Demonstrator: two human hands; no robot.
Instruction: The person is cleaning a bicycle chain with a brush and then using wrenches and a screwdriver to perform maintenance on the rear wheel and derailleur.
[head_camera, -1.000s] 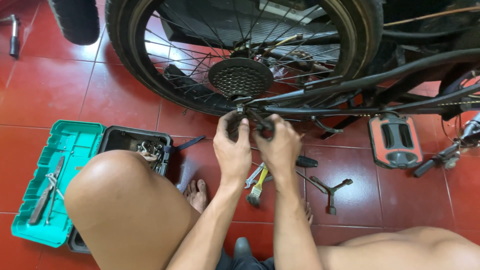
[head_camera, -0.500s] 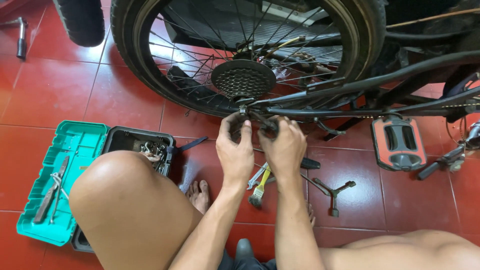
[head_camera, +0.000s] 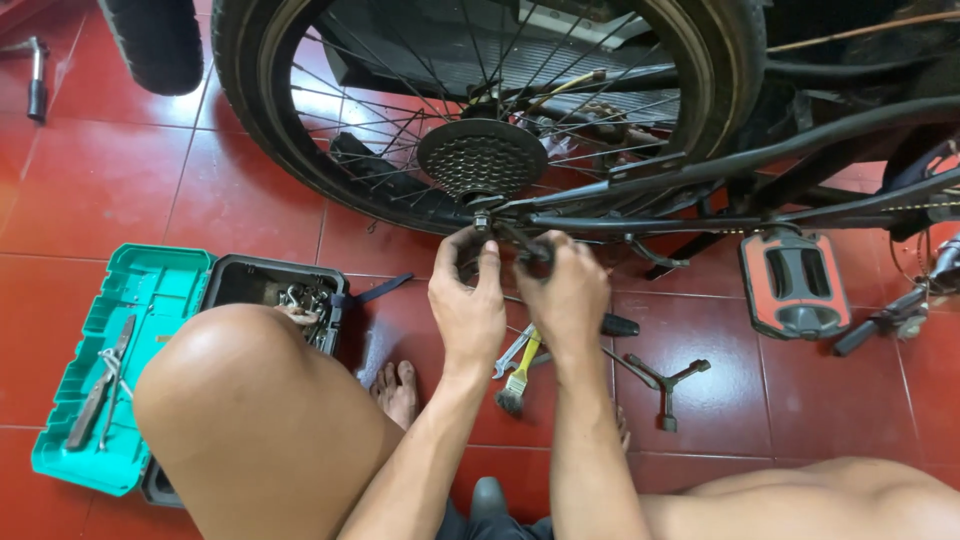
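Both hands — left hand (head_camera: 468, 305) and right hand (head_camera: 567, 298) — curl their fingers closed around the dark derailleur (head_camera: 520, 247), just below the cassette (head_camera: 482, 157) at the rear axle.

Floor (head_camera: 120, 190): red square tiles, dark grout lines, glossy.
Toolbox (head_camera: 275, 290): black tray, open, on the tiles at left; metal bits inside, partly hidden by a knee.
Lid (head_camera: 140, 330): teal, flat open beside the black tray; pliers (head_camera: 100, 390) lie in it.
Brush (head_camera: 518, 375): yellow handle, dark bristles, on the tiles below the wheel hub.
Wrench (head_camera: 512, 352): silver, just beside the brush, partly under the wrists.
Three-way wrench (head_camera: 665, 385): dark, Y-shaped, right of the brush.
Tyre (head_camera: 290, 170): rear wheel resting on the tiles, above the toolbox.
Bare toes (head_camera: 395, 385): on the tiles between toolbox and brush.
Hammer-like tool (head_camera: 36, 75): far upper left, apart from the rest.
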